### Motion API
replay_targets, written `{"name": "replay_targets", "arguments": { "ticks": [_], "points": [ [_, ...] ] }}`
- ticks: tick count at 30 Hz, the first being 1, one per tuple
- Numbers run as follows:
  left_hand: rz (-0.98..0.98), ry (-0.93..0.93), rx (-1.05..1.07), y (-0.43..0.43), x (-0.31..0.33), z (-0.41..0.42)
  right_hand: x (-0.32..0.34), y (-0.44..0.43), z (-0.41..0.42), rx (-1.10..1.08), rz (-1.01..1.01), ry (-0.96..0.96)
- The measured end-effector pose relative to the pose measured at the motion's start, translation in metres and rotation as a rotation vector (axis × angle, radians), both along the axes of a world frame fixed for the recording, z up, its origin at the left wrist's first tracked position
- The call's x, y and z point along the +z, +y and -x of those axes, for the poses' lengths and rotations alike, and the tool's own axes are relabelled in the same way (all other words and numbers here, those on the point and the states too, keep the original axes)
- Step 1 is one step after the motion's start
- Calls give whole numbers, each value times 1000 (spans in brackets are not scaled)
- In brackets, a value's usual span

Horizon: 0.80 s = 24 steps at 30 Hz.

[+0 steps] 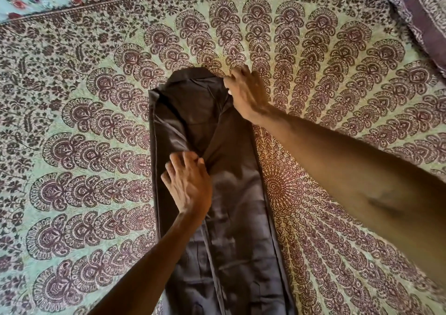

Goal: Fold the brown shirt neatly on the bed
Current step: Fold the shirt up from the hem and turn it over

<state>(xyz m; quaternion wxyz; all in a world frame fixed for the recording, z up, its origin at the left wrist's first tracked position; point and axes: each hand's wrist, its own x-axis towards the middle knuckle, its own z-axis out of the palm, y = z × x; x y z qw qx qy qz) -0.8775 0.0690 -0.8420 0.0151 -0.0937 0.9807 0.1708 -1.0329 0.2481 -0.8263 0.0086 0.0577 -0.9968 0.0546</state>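
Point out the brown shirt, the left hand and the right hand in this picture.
brown shirt (236, 218): head view, on the smooth panel midway along its length.
left hand (190, 184): head view, on the back of the hand.
right hand (243, 92): head view, on the back of the hand, below the knuckles.

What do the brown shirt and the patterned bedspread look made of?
The brown shirt looks like thin, smooth woven cloth, possibly a cotton blend: soft creases, faint sheen. The bedspread seems matte printed cotton, judging by its dull, block-style pattern.
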Motion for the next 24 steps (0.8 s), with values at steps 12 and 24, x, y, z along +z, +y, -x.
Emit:
{"name": "replay_targets", "arguments": {
  "ticks": [12, 24],
  "points": [
    [215, -58, -463, -5, -25, -19, -36, 8, -134, -430, 441, -105],
    [288, -75, -567, 0, -16, -23, -21, -8, -183, -668, 546, -203]
  ]
}}
